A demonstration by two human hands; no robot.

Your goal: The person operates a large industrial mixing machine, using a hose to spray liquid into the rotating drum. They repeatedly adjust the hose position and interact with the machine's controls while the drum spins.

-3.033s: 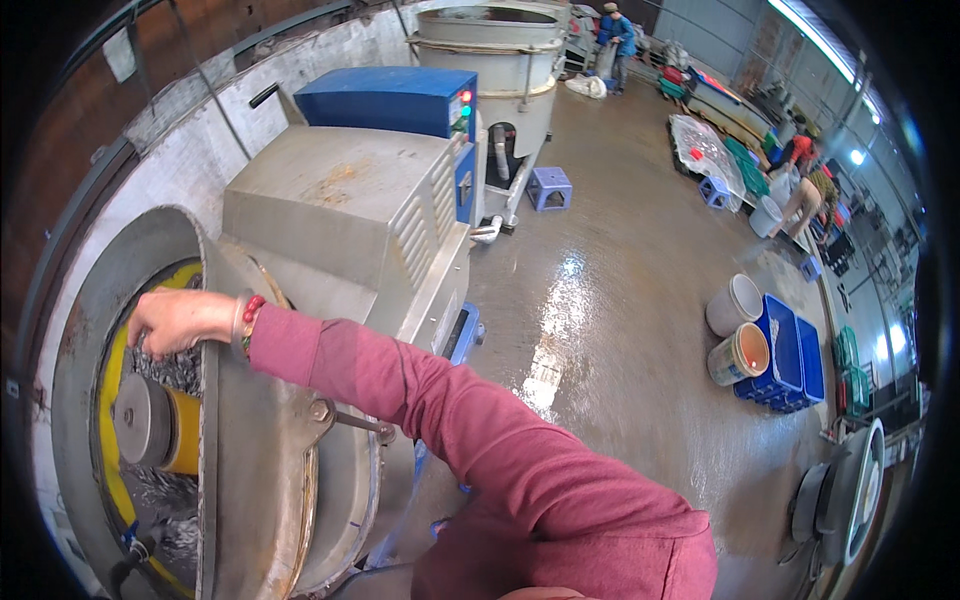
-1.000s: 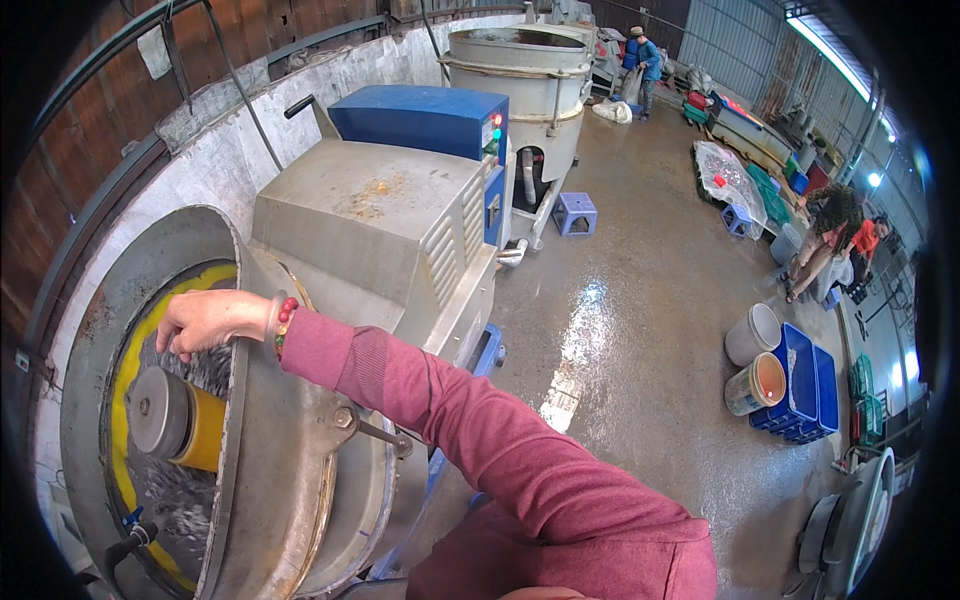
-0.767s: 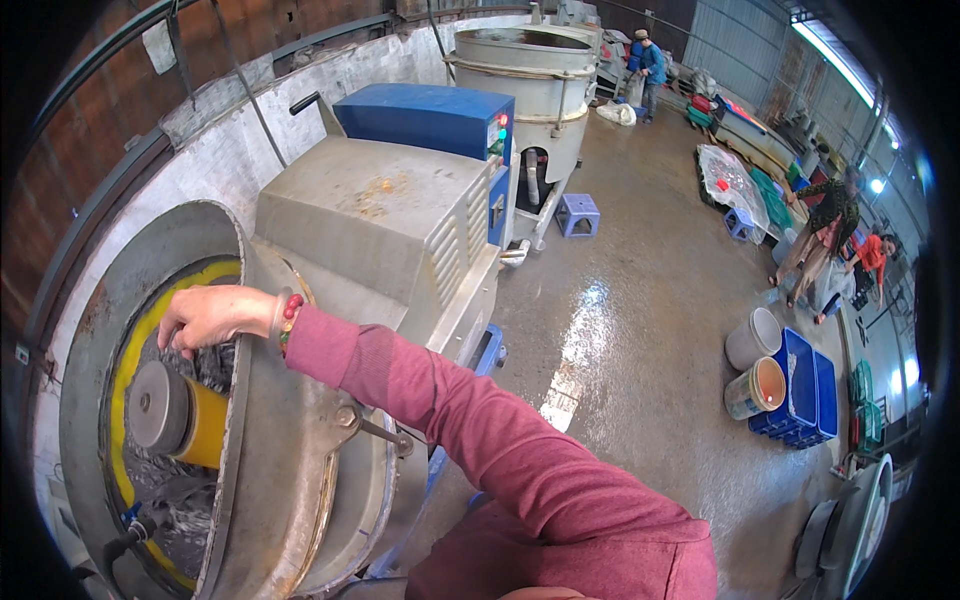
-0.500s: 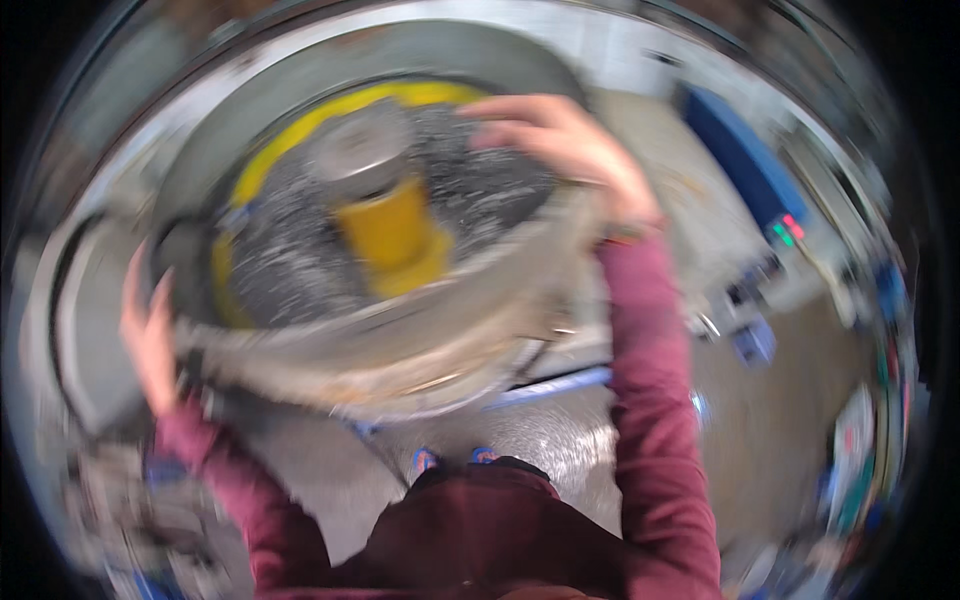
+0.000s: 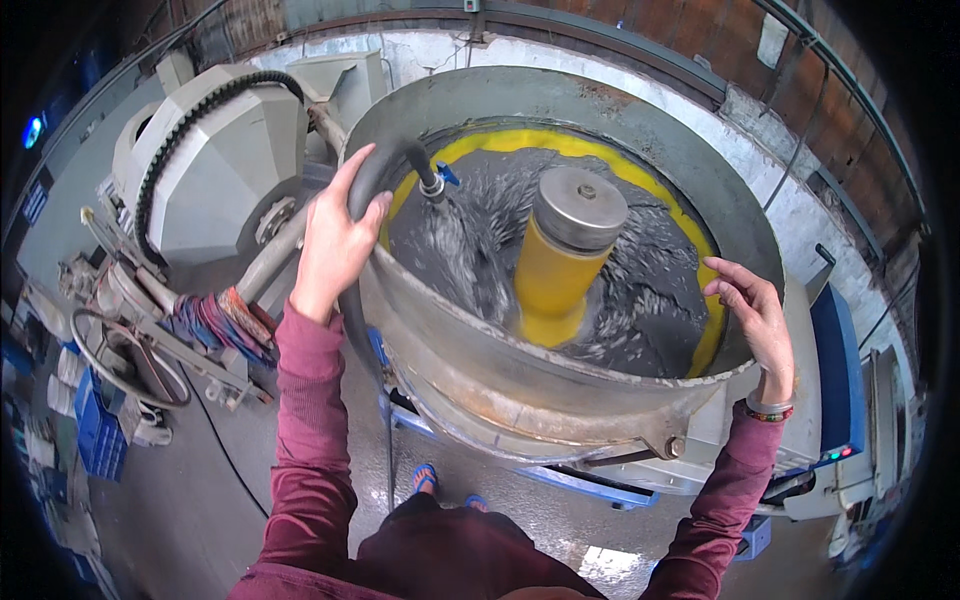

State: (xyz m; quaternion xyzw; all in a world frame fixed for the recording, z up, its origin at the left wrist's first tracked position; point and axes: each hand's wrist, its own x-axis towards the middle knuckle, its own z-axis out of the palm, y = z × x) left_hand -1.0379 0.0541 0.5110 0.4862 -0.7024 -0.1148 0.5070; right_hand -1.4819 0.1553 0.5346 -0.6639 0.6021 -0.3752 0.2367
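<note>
A large round grey vibratory tub [image 5: 520, 370] stands before me, its inside lined in yellow. Small dark grey media [image 5: 460, 240] fill it around a yellow centre post [image 5: 555, 280] with a metal cap [image 5: 580, 205]. My left hand [image 5: 335, 245] is at the left rim, thumb and fingers around a black hose [image 5: 372, 185] that bends over the edge. The hose ends in a blue-handled valve [image 5: 440, 180] just above the media. Over the right side of the tub, my right hand [image 5: 758, 315] hovers with curved fingers apart, holding nothing.
Left of the tub sits a grey faceted barrel machine [image 5: 225, 160] with a ribbed black cable. A blue crate [image 5: 98, 425] lies lower left. At the right stands a blue control box [image 5: 838, 370] with small lights. A thin cable [image 5: 222, 440] crosses the wet floor.
The view has swung left, and the tub now appears farther right. My left hand has gone from the tub's rim to the hose. My right hand has moved toward the right rim.
</note>
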